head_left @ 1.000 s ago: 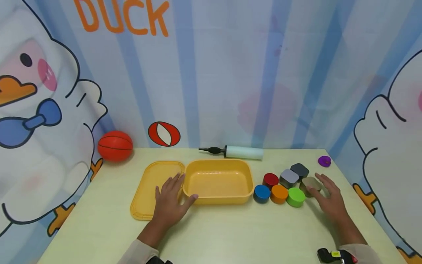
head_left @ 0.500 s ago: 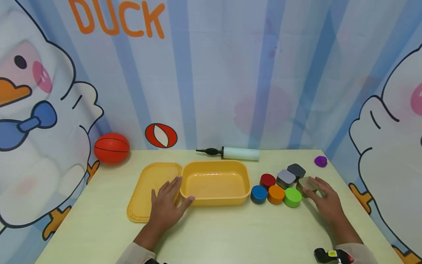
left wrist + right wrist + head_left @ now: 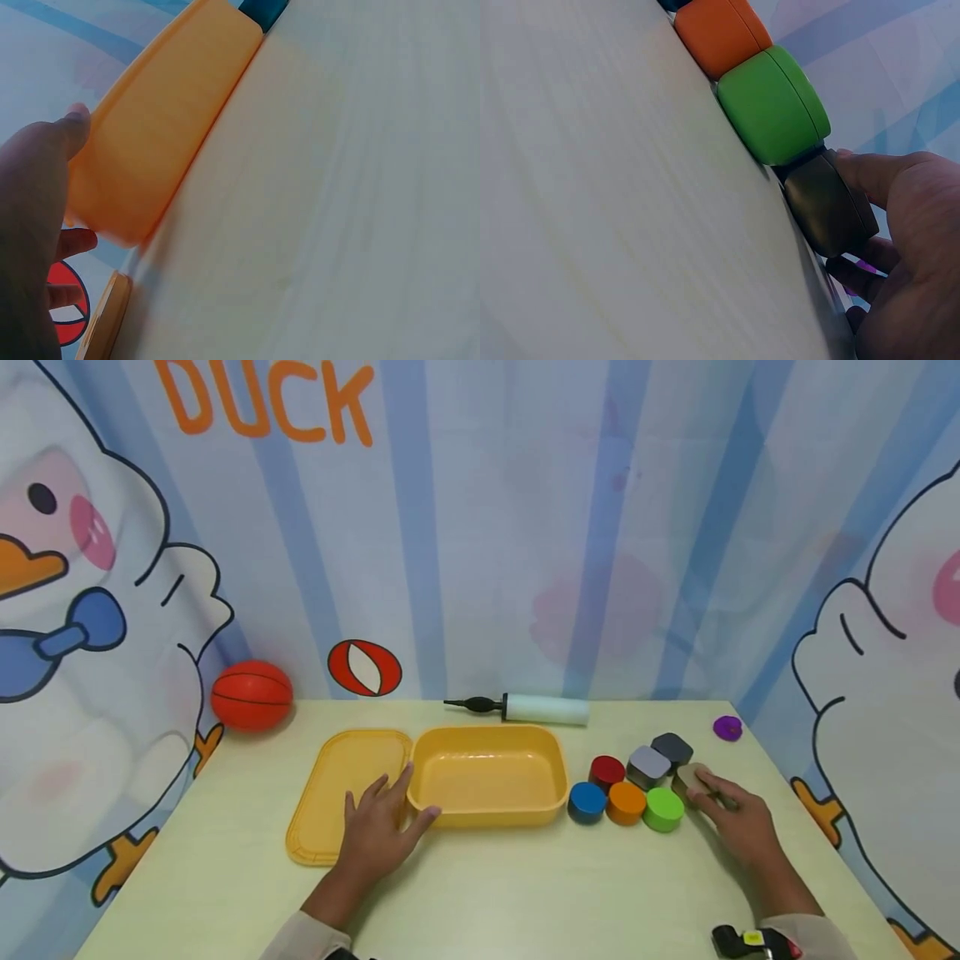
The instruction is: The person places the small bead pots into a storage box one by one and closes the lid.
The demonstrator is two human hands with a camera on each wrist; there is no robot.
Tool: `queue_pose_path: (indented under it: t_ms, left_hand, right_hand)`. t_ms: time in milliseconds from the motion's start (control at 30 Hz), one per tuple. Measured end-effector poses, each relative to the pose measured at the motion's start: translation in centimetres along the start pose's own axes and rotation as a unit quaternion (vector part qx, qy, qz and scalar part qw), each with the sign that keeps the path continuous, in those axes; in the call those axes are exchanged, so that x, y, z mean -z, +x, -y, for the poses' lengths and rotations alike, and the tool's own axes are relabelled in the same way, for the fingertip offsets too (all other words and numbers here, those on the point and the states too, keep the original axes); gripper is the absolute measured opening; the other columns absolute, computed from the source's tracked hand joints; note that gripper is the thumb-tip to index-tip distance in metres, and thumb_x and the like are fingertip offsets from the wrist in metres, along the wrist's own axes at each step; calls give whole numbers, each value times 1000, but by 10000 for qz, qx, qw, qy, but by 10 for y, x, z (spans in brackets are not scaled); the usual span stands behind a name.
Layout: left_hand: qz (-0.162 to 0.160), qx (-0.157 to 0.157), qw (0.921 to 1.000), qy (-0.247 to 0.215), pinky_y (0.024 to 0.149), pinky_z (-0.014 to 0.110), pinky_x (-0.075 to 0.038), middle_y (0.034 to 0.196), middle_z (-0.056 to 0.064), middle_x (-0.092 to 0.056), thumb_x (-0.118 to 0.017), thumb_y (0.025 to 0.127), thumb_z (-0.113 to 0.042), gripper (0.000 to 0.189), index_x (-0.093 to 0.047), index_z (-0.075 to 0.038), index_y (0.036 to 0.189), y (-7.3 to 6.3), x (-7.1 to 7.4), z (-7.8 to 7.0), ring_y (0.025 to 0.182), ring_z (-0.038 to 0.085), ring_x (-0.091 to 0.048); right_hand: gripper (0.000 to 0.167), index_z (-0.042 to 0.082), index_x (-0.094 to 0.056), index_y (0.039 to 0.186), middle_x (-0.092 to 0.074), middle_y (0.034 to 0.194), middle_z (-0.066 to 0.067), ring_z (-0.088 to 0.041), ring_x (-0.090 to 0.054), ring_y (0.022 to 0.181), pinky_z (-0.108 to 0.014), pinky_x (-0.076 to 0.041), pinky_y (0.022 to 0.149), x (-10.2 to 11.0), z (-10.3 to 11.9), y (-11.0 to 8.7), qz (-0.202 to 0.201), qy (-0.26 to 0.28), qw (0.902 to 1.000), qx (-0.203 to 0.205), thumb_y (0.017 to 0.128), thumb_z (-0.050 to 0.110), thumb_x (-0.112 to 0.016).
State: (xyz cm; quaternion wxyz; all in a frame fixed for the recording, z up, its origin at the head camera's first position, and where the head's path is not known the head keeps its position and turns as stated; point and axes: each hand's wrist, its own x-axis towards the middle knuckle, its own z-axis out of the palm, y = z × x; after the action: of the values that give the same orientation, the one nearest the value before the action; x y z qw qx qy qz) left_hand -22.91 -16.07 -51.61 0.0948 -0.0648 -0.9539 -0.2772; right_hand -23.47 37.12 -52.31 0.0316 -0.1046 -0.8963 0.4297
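Observation:
On the right, my right hand (image 3: 742, 827) pinches a small olive-brown rounded case (image 3: 686, 783) between thumb and fingers. A lid seam runs round this case (image 3: 829, 206) in the right wrist view, where it sits close to the table. Right beside it stands a green case (image 3: 774, 105). My left hand (image 3: 373, 835) spreads loosely at the near left corner of a yellow plastic container (image 3: 487, 817), the thumb resting against its wall. Part of the left hand overlaps the flat yellow lid (image 3: 318, 831) lying left of the container. The container holds nothing.
Between container and right hand sit blue (image 3: 587, 802), orange (image 3: 626, 802), red (image 3: 607, 772), lilac-grey (image 3: 648, 766) and dark grey (image 3: 672, 748) cases. A hand pump (image 3: 543, 709) lies behind, a red ball (image 3: 252, 696) at back left, a small purple object (image 3: 727, 727) at back right.
The right hand has closed in on the olive-brown case, its fingers now round it. The left hand stays at the container's corner. The head view has shifted slightly.

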Motion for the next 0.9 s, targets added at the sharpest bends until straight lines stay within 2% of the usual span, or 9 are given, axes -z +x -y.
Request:
queue_pose_path:
  t_ms: [200, 333, 533, 700, 800, 833, 900]
  left_hand:
    - [78, 92, 9999, -44, 126, 87, -4, 161, 13, -62, -67, 101, -66, 87, -40, -22, 171, 0, 1, -1, 159, 44, -44]
    - [79, 90, 9999, -34, 126, 87, -5, 161, 14, -62, -68, 100, -66, 87, -41, -21, 170, 0, 1, -1, 159, 44, -44]
    - [100, 130, 9999, -49, 126, 87, -3, 162, 14, -60, -67, 100, -67, 88, -41, -22, 171, 0, 1, 0, 160, 45, -43]
    - [46, 47, 10000, 23, 123, 90, 0, 161, 13, -61, -66, 101, -68, 87, -41, -22, 170, -1, 0, 2, 159, 47, -43]
    - [0, -56, 9999, 104, 121, 92, 1, 167, 10, -56, -65, 101, -68, 86, -41, -22, 170, -1, -1, 3, 161, 48, -40]
    - [-36, -104, 9999, 120, 120, 93, 1, 170, 10, -52, -66, 101, -68, 87, -42, -22, 170, -1, -1, 3, 162, 48, -37]
    - [-118, -217, 9995, 199, 119, 94, 0, 176, 9, -42, -66, 100, -68, 87, -42, -21, 170, -1, 0, 4, 164, 49, -33]
  right_hand:
    - [71, 14, -44, 166, -31, 174, -29, -57, -25, 163, -72, -26, 130, 0, 2, 0, -32, -145, 9999, -47, 109, 50, -66]
    - [71, 14, -45, 166, -31, 173, -30, -59, -26, 162, -73, -26, 130, 1, 2, -2, -58, -196, 9998, 1, 109, 51, -65]
    - [64, 9, -52, 162, -40, 168, -30, -60, -32, 159, -73, -31, 127, -1, 1, -3, -415, -166, 9987, 251, 109, 42, -68]
    - [62, 6, -55, 159, -44, 166, -30, -59, -35, 158, -72, -35, 125, -1, 1, -5, -621, -80, 9975, 321, 109, 39, -69]
    - [60, 6, -56, 158, -49, 165, -30, -56, -41, 156, -61, -46, 116, -1, 0, -7, -732, -66, 9968, 318, 109, 38, -68]
    - [60, 6, -57, 158, -50, 164, -29, -54, -43, 155, -53, -49, 111, -1, 0, -8, -774, -67, 9964, 327, 109, 38, -68]
    - [58, 6, -58, 157, -54, 162, -28, -50, -48, 152, -36, -48, 101, -2, 1, -9, -855, -69, 9955, 392, 109, 37, -68]
